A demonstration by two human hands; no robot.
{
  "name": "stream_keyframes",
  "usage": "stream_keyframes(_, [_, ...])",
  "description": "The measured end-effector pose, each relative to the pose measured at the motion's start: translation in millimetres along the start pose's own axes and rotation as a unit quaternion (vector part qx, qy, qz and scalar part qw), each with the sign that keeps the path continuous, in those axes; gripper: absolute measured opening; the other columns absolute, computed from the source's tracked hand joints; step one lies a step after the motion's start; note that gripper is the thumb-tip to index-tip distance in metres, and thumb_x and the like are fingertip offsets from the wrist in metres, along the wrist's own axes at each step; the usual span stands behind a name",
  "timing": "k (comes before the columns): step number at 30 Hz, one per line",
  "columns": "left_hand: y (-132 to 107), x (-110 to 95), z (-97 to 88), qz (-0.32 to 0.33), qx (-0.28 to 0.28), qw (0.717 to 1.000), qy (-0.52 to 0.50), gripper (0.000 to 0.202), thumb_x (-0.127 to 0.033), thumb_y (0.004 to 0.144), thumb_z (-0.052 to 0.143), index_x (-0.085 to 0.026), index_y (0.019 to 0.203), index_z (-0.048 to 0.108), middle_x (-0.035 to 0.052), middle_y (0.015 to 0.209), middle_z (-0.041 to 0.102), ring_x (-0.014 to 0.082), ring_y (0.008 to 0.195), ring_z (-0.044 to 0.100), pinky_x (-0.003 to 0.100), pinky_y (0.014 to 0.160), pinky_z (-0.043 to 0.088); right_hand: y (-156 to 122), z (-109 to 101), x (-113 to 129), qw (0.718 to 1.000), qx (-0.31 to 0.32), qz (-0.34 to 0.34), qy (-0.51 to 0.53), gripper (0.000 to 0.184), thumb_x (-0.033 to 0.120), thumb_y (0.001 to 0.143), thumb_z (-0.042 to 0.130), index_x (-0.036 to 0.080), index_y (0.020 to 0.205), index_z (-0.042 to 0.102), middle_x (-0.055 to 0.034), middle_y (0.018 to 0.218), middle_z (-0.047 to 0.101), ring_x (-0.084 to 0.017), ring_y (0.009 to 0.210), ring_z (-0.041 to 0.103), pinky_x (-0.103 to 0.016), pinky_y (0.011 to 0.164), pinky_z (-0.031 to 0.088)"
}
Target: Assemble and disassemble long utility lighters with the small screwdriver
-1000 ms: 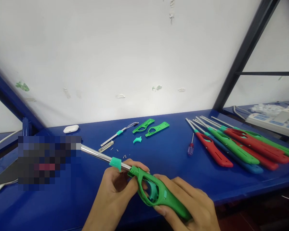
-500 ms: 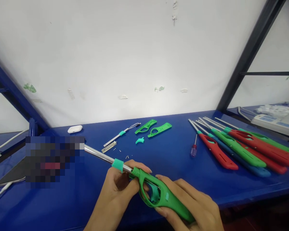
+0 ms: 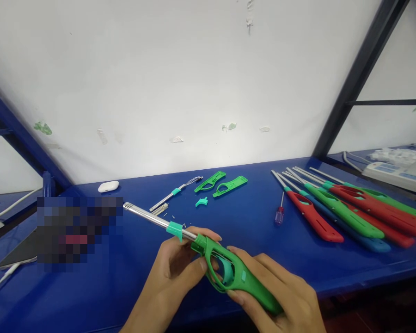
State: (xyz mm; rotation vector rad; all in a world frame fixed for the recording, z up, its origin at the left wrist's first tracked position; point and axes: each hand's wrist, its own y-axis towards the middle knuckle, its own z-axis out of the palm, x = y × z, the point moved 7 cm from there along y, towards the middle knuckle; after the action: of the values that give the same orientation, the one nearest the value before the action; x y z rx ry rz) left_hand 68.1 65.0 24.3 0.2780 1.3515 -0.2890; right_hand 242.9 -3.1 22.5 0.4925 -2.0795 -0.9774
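Observation:
A long-necked green gas lighter [image 3: 254, 282] lies slantwise across both hands, its metal tube [image 3: 147, 215] pointing to the upper left. My left hand [image 3: 180, 270] is closed round the front of the body, thumb beside the trigger loop. Around the handle wraps my right hand [image 3: 280, 289], thumb below and fingers above. A turquoise collar [image 3: 175, 228] sits partway along the tube, apart from the green body. Inside the loop shows a turquoise trigger [image 3: 228, 269]. Beyond my hands lie two green shell halves [image 3: 210, 181], a loose turquoise trigger [image 3: 201, 201] and another metal tube [image 3: 162, 201].
Several red, green and blue lighters [image 3: 346, 208] lie at the right, beside a small screwdriver [image 3: 279, 215]. Tiny screws [image 3: 173, 217] are scattered behind my left hand. A white earphone case [image 3: 108, 186] and a phone [image 3: 19, 252] lie at the left on the blue table.
The lighter and both hands have shifted slightly to the right. The turquoise collar is tilted a little differently on the tube. My hold on the lighter stays much the same.

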Motion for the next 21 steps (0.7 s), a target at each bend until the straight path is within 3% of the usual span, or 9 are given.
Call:
stream_keyframes(4, [-1,-5,6.2,0.002,0.043,0.995,-0.086,0.022,-0.039,0.099,0.068,-0.026,0.112,0.081,0.0058,0.121,0.074,0.0268,0.103,0.068,0.034,0.089,0.059,0,0,1,1.000,0.006,0.003,-0.014,0.038,0.037,0.101,0.067,0.023,0.136,0.067,-0.0004,0.088,0.074,-0.014,0.066,0.074,-0.022,0.061,0.061])
stream_keyframes(9, [5,-8,14.8,-0.022,0.055,0.995,-0.085,0.040,-0.043,0.109,0.049,-0.019,0.108,0.081,0.0070,0.094,0.073,0.0207,0.083,0.067,0.029,0.078,0.059,1,0,0,0.999,0.019,0.009,-0.037,0.038,0.046,0.102,0.063,0.026,0.134,0.067,0.0004,0.088,0.075,-0.014,0.066,0.075,-0.022,0.056,0.058])
stream_keyframes(21, [5,-4,9.8,-0.010,0.027,0.997,-0.066,0.034,-0.040,0.108,0.054,-0.020,0.103,0.082,0.0077,0.112,0.073,0.0210,0.088,0.065,0.031,0.080,0.060,0,1,-2,0.999,0.026,0.021,-0.022,0.038,0.041,0.102,0.064,0.024,0.136,0.069,-0.0009,0.088,0.074,-0.013,0.065,0.074,-0.020,0.058,0.059])
